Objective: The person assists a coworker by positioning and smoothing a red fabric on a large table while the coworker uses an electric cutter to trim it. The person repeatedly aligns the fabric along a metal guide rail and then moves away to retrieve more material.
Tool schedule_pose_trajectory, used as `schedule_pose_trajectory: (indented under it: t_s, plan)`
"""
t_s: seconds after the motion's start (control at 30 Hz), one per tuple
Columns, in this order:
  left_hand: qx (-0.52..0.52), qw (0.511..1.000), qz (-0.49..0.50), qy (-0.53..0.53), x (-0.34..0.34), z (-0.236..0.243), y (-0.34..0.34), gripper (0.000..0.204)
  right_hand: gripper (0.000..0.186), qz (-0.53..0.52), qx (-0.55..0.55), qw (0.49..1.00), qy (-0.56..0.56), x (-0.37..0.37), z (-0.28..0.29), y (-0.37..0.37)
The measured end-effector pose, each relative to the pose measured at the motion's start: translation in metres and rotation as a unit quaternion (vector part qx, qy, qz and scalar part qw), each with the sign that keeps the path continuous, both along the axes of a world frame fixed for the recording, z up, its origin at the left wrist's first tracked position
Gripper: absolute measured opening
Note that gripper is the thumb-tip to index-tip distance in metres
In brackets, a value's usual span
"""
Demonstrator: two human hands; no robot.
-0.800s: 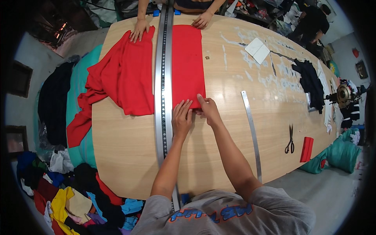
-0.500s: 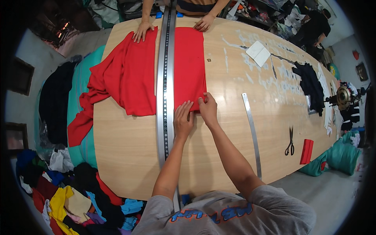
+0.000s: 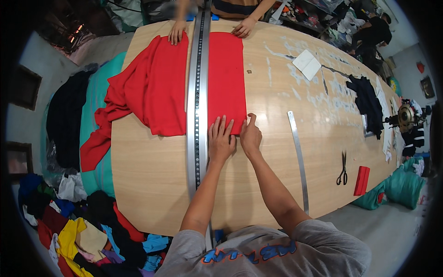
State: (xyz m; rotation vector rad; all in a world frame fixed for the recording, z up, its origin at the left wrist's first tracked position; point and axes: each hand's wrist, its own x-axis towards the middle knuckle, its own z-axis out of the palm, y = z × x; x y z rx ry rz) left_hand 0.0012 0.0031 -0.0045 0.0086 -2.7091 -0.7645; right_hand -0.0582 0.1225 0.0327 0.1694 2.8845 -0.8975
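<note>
A folded red cloth (image 3: 226,78) lies flat on the wooden table (image 3: 152,184), under a long metal rail (image 3: 197,97) that crosses it lengthwise. Near the cloth's front edge rests my left hand (image 3: 222,141), palm down, its fingers spread on the fabric just right of the rail. My right hand (image 3: 250,136) touches the front right corner, thumb and forefinger apart along the edge. Left of the rail, the rest of the red cloth (image 3: 159,92) lies rumpled and hangs over the table's side. Across the table, another person's hands (image 3: 244,27) touch the far edge of the cloth.
A steel ruler (image 3: 298,157), black scissors (image 3: 342,170) and a small folded red piece (image 3: 362,181) lie to the right. Farther off are a white pad (image 3: 306,64) and dark cloth (image 3: 367,99). Piled fabric scraps (image 3: 87,235) fill the floor at lower left.
My left hand has shifted right, away from the rail, with its fingers more spread. My right hand has slid slightly down and loosened at the corner. The other person's left-side hand has drawn back.
</note>
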Motion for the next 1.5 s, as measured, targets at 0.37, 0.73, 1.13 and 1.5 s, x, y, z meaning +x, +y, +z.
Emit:
schedule_pose_trajectory:
  t_s: [0.37, 0.73, 1.13, 1.5]
  plan:
    - [-0.060, 0.997, -0.051, -0.025, 0.002, 0.008, 0.007, 0.060, 0.029, 0.023, 0.069, 0.985, 0.158, 0.063, -0.006, 0.092]
    - [-0.192, 0.962, -0.189, -0.041, 0.043, -0.006, 0.057, 0.063, 0.054, -0.074, 0.148, 0.985, 0.048, 0.296, 0.026, 0.333]
    - [-0.105, 0.935, -0.298, -0.157, 0.278, 0.007, 0.207, 0.079, 0.064, -0.151, 0.139, 0.977, 0.062, 0.377, -0.026, 0.384]
    - [-0.214, 0.876, -0.276, -0.334, 0.279, 0.012, 0.215, 0.080, 0.042, -0.041, 0.083, 0.993, 0.077, 0.379, 0.009, 0.434]
